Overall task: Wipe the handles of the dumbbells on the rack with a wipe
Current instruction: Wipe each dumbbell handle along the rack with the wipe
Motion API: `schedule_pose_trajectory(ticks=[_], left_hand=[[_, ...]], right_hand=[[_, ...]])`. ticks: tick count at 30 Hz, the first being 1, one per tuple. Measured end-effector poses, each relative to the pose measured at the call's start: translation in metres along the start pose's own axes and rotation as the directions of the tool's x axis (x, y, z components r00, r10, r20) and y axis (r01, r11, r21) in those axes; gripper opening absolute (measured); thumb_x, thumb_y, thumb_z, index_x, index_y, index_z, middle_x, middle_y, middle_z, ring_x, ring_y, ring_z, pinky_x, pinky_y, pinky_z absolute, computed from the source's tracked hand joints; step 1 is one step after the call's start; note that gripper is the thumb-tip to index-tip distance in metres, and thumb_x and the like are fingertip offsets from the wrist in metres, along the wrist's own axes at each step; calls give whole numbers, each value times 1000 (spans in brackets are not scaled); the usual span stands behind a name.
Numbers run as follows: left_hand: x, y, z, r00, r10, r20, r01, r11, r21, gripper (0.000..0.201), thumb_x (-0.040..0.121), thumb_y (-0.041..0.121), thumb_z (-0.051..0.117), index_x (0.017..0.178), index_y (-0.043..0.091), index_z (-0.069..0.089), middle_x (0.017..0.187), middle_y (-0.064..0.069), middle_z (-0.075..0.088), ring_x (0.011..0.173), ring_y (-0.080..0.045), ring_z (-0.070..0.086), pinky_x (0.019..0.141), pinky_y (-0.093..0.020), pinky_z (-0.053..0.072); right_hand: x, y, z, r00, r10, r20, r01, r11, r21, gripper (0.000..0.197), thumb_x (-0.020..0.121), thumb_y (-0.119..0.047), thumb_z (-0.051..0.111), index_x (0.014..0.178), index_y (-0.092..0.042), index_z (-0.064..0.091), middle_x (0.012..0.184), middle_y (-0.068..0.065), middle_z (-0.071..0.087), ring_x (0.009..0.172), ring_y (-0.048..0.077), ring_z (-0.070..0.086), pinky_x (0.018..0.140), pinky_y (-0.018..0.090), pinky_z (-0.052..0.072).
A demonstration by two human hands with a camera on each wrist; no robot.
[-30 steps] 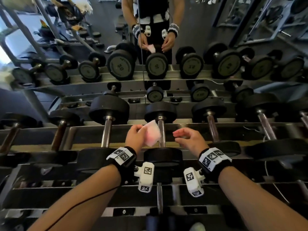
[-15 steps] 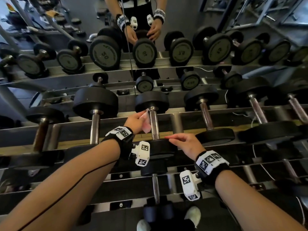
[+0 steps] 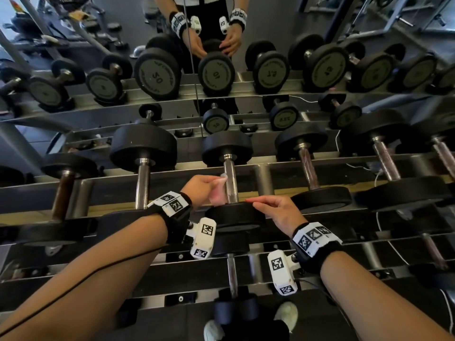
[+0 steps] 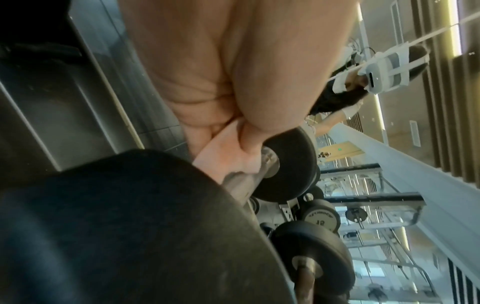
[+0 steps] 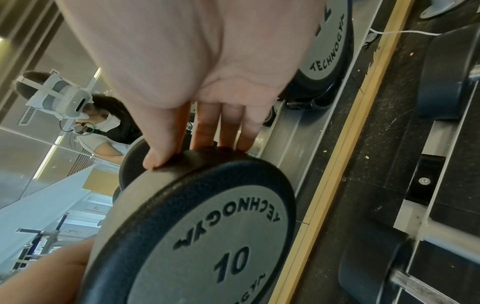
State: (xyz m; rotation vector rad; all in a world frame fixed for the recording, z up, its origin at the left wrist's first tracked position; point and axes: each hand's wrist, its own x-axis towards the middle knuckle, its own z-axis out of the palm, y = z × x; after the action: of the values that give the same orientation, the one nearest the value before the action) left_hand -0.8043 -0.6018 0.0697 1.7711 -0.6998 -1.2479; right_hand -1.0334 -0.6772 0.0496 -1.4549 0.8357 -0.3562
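Pinching wipe (image 3: 218, 193) w/ left grip (image 3: 200, 188), on handle (image 3: 231, 178)

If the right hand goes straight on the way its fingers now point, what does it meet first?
Probably the wipe in the left hand. The right hand rests on the 10 dumbbell's near head, fingers pointing left toward the handle; depth is unclear.

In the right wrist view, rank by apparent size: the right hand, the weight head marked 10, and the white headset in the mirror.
1. right hand and weight head marked 10: both fill much of the frame; nearness to the camera makes ranking them unsure.
2. white headset, reflected in the mirror, looks far smaller.
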Motion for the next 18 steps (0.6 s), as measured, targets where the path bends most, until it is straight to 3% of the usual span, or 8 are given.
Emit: schedule_pose_trajectory(ticks=[2,4,9,11,13,14,16,18], left_hand=[[8,6,0,993,3,-117,-4,1000,-8,31,103,20,50,127,7,65,121,-20,67,113,-34,63,103,-49,49],[15,12,7,987,26,-158,-29,1000,-13,34,104,16,46,134,7,59,127,-19,63,120,-32,59,107,-47,45],[8,10,23,993,84,-77,-83,996,15,32,103,21,49,130,8,62,120,-19,67,111,-31,63,104,-42,47],[0,2,21,998,53,-26,-55,996,-67,31,103,21,51,123,2,65,105,-19,68,94,-29,63,89,-35,52],[-10,-2,17,998,34,46,-30,996,-88,28,102,22,52,109,0,68,75,-5,63,72,-19,56,66,-22,50],[-13,-2,15,996,31,85,-28,999,-32,26,102,24,53,106,4,70,67,3,62,66,-12,56,63,-18,47],[-16,-1,8,993,41,111,-49,996,70,25,100,25,56,108,9,72,73,6,68,69,-7,62,67,-17,50],[-16,0,3,996,70,60,-74,996,56,24,101,21,54,110,9,72,85,-7,67,78,-17,62,76,-25,52]], right_hand=[[0,0,0,1000,7,-6,-7,1000,-4,18,94,-19,64,106,-24,77,105,-5,76,105,8,67,93,22,49],[0,0,0,1000,17,-11,-17,1000,-4,18,94,-19,65,105,-25,77,105,-5,76,105,8,67,95,24,50],[0,-1,0,1000,17,-14,-17,1000,-10,18,93,-18,65,103,-26,78,103,-7,76,101,4,68,83,12,50],[0,-1,1,1000,12,-15,-12,1000,14,17,93,-17,65,104,-23,78,104,-5,76,102,6,68,84,13,51],[-1,-1,2,1000,12,-18,-11,999,45,17,93,-15,65,104,-21,77,105,-2,76,104,10,69,92,21,52],[-1,-1,3,1000,11,-22,-10,999,46,17,93,-16,65,104,-21,77,104,-2,76,104,11,69,95,24,51],[-2,0,4,999,6,-33,-5,1000,30,18,93,-17,65,104,-24,78,104,-4,76,104,9,68,98,26,50],[-3,2,6,999,0,-48,1,999,34,18,94,-20,65,103,-29,78,105,-5,76,107,11,67,101,30,49]])
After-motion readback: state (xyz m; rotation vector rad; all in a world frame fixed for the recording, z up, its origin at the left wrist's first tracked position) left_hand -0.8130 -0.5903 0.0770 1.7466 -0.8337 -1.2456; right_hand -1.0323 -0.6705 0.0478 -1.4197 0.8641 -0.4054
